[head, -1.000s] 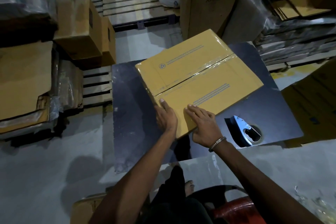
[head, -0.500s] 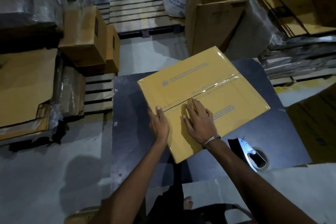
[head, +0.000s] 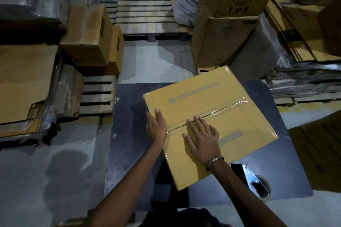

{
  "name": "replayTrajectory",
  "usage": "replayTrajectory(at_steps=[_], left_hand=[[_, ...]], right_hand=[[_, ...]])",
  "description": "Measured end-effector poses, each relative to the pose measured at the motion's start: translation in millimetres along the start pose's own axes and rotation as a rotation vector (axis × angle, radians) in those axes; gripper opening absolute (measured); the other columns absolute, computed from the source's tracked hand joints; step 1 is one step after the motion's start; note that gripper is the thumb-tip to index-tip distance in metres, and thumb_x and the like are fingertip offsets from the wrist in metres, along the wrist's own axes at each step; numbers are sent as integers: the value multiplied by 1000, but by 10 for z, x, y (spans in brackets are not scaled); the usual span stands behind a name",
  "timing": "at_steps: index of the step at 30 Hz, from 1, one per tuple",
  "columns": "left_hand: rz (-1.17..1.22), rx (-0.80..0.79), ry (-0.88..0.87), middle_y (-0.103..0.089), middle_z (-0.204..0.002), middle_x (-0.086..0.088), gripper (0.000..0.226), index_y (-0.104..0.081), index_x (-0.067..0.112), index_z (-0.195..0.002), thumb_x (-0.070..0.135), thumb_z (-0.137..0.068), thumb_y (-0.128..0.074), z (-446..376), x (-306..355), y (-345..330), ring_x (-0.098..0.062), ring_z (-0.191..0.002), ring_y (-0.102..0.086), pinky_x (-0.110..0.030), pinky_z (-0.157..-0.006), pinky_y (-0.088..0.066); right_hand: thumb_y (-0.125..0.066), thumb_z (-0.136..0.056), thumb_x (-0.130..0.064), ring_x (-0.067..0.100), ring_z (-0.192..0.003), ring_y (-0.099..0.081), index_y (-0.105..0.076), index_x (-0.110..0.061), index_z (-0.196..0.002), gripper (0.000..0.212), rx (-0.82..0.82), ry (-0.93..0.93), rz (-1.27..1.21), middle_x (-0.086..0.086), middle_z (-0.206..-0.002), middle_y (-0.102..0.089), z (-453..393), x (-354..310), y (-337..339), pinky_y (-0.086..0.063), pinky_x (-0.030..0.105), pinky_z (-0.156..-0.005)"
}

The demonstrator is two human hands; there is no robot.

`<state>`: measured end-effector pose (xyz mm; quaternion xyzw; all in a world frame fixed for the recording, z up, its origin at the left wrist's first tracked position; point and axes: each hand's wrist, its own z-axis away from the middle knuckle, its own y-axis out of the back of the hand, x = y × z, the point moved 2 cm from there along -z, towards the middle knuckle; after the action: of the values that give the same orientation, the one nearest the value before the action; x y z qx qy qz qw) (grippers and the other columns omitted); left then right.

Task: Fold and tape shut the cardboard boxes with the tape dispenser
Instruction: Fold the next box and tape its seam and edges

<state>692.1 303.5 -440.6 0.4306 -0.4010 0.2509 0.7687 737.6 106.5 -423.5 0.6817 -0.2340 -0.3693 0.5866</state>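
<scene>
On the dark desk (head: 129, 134) in front of you, which stands on a grey concrete floor among stacks of cardboard, a yellow-brown cardboard box (head: 230, 134) takes up the middle and far part of the top. It sits turned at an angle, and its far corner reaches past the desk's far edge. Its two top flaps are folded shut and meet in a seam that runs across the lid. A strip of clear tape (head: 232, 106) shines along the right part of that seam, as far as the box's right edge.

Your right hand (head: 203, 138) lies flat on the lid, palm down, fingers straight and spread, with the fingertips (head: 196, 117) on the seam near its left end. It holds nothing. A metal bracelet (head: 214, 160) circles that wrist.

Your left hand (head: 156, 127) rests against the box's left edge. Its thumb lies on top of the lid and its fingers reach down the side, so it braces the box rather than clasping it.

Near the desk's near right corner, just beside the box's near edge and not touching either hand, lies the tape dispenser (head: 255, 180). Its shiny metal side faces up.

Beyond the desk, a wooden pallet (head: 145, 11) lies on the floor, with brown cartons (head: 221, 42) stacked to its right.
</scene>
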Motion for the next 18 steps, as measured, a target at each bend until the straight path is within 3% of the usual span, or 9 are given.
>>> replayTrajectory(at_steps=[2,4,6,9,12,14,16,18], left_hand=[[-79,-9,2,-59,-147,-16,69,-36,11,-158,59,-109,-33,28,-2,18,-41,-129,-58,-46,-95,-46],[-154,-17,11,-39,-164,-18,78,-16,10,-167,59,-109,-35,9,33,42,-41,-145,-45,-50,-106,-43],[-159,31,-71,-7,-175,-16,87,4,8,-168,54,-109,-41,-144,123,64,-36,-160,-16,-52,-123,-28],[-162,67,-247,5,-176,-13,84,5,7,-167,46,-110,-43,-511,347,40,-27,-163,1,-41,-132,-7],[-230,10,-309,1,-176,-12,78,-1,6,-167,46,-112,-38,-822,469,-46,-22,-162,3,-35,-129,-3],[-235,-49,-242,-19,-173,-17,72,-19,4,-166,49,-111,-34,-937,409,-91,-31,-160,-16,-45,-128,-18],[-214,-35,-225,-48,-150,-20,67,-47,3,-150,53,-109,-32,-981,328,-88,-40,-139,-47,-50,-112,-41],[-136,10,-205,-56,-132,-16,59,-57,2,-133,52,-109,-38,-990,292,-94,-33,-119,-56,-41,-96,-45]], right_hand=[[-44,-103,-60,13,-153,-30,-48,-36,-151,54,-4,-1,1,-6,-162,-41,-40,17,24,-27,42,-112],[-48,-101,-61,15,-150,-36,-53,-36,-147,53,4,3,7,-6,-157,-48,-74,21,45,-30,42,-108],[-50,-100,-60,17,-147,-39,-55,-35,-145,52,10,10,16,-4,-154,-51,-97,16,57,-32,43,-106],[-45,-103,-61,17,-149,-36,-52,-33,-148,53,-14,24,43,-4,-156,-48,-81,8,56,-34,44,-108],[-38,-104,-62,18,-152,-32,-48,-33,-151,56,-49,15,61,-3,-161,-42,-75,7,63,-31,43,-112],[-34,-105,-62,17,-153,-30,-45,-34,-153,57,-63,7,73,-3,-162,-40,-86,-3,70,-29,43,-113],[-32,-105,-63,16,-154,-28,-44,-34,-153,58,-77,0,80,-4,-164,-38,-92,-16,78,-28,42,-113],[-31,-105,-63,16,-154,-26,-43,-34,-154,58,-84,-7,85,-4,-165,-36,-91,-17,79,-27,41,-112]])
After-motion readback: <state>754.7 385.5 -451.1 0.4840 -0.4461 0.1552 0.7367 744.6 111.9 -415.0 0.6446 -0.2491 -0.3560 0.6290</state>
